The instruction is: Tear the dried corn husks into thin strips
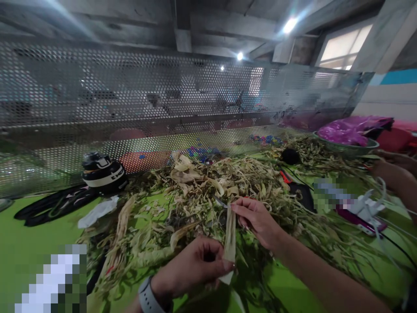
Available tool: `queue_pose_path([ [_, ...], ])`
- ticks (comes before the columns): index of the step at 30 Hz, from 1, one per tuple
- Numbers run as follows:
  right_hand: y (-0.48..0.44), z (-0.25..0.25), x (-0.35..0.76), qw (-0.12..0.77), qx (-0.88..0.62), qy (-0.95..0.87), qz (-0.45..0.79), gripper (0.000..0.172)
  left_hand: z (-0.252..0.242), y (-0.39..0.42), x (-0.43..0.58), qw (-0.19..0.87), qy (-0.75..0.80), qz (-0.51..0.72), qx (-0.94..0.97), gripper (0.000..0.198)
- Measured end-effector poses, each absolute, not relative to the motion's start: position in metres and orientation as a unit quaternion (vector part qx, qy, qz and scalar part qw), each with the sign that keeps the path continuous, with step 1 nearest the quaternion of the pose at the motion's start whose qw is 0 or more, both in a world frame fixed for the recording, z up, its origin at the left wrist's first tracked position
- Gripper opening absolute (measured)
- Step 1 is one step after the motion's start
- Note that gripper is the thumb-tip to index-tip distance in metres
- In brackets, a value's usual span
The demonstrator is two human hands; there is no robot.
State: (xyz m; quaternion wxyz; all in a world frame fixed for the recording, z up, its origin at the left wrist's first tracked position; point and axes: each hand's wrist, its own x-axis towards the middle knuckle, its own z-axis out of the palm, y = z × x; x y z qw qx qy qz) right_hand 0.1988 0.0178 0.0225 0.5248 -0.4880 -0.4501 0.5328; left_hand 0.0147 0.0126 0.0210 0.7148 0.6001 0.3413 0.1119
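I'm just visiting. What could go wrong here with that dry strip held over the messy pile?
1. The dried strip is pinched low by the left hand and at the top by the right hand. It looks thin, so it might tear.
2. Loose husk scraps spread toward a black cable, so a careless sweep could snag it.

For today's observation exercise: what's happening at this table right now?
A person holds a dried leaf strip upright between both hands: the left hand pinches its lower end, the right hand its top. Around it lies a pile of dried husks on a green table. Another person's arm shows at the far right.
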Motion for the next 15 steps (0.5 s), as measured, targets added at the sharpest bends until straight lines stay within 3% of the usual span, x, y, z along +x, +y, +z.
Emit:
queue_pose_path([
  [6,0.025,0.022,0.210,0.540,-0.518,-0.428,0.508,0.024,0.027,0.011,0.012,0.742,0.339,0.090,0.572,0.033],
  [11,0.022,0.029,0.221,0.615,-0.527,-0.515,0.280,0.020,0.021,0.019,0.015,0.751,0.395,0.217,0.482,0.034],
  [13,0.015,0.032,0.220,0.565,-0.478,-0.646,0.189,0.012,0.017,0.023,0.016,0.755,0.404,0.282,0.432,0.033],
  [15,0.010,0.031,0.215,0.485,-0.408,-0.764,0.118,0.016,0.014,0.027,0.015,0.759,0.401,0.320,0.400,0.029],
])
